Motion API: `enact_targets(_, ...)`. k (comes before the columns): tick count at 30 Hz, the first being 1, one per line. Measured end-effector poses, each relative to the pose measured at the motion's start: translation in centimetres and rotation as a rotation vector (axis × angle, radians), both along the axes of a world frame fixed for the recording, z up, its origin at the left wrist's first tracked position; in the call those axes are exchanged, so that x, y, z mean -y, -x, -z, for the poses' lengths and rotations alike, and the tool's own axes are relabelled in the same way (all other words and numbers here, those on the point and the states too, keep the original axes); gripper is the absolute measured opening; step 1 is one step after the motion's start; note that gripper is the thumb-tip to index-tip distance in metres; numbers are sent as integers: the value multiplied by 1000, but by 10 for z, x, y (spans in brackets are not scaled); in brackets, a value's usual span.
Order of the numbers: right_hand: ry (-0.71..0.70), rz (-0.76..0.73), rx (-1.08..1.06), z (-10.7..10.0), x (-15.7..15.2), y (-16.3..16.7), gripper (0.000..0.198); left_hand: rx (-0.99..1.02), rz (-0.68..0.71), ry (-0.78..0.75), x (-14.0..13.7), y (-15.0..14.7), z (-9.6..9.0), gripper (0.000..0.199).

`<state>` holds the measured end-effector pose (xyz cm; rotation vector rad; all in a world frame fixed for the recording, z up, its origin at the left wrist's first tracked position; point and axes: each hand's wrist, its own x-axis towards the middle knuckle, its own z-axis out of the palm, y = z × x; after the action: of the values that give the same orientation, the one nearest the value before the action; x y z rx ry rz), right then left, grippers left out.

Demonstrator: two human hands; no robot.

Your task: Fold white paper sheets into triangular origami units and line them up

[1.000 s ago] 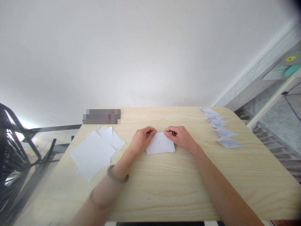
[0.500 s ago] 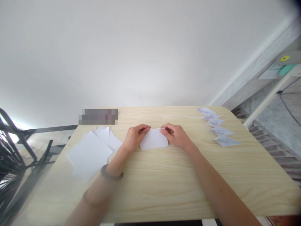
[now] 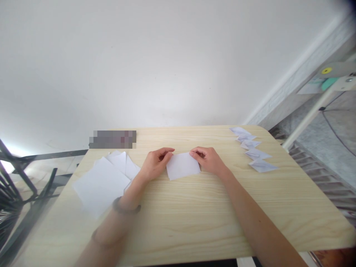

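A small white folded sheet of paper (image 3: 183,167) lies at the middle of the table, slightly tilted. My right hand (image 3: 204,157) pinches its upper right corner between thumb and index finger. At the upper left corner is my left hand (image 3: 157,161), its thumb at the paper's edge and its index finger stretched out, with a small gap between the tips. Whether the left thumb presses on the paper is hard to make out.
White paper sheets (image 3: 101,181) lie overlapping on the left of the wooden table (image 3: 194,222). Several folded pointed paper pieces (image 3: 263,165) form a column at the right. A pixelated object (image 3: 112,139) sits at the back left, before the white wall (image 3: 167,66).
My left hand has drawn back a little to the left, and its fingertips have parted. The paper has turned slightly, its lower left corner nearer me. The camera view has shifted a little.
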<state>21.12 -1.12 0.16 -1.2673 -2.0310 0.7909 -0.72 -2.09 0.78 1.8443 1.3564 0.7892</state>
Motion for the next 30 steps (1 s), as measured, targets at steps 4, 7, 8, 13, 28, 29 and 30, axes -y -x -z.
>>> enact_targets(4,1,54,-74,5,1,9,23,-21,51,6,2,-6,-2,32)
enact_targets(7,12,145,-143,10,-1,12,21,-54,-6,-31,-1,-5,2,31)
enact_targets(8,8,172,-154,12,-1,13,21,-75,-25,-50,-2,-4,4,30)
enact_targets(13,-104,222,-102,16,-1,17,15,-206,59,-251,-5,-1,12,28)
enact_targets(28,-322,-197,89,14,4,11,31,-412,81,-365,-8,6,13,31)
enact_targets(29,-329,-202,99,14,5,10,32,-423,86,-366,-8,6,12,31)
enact_targets(30,-332,-210,111,15,5,9,33,-437,93,-366,-7,6,12,30)
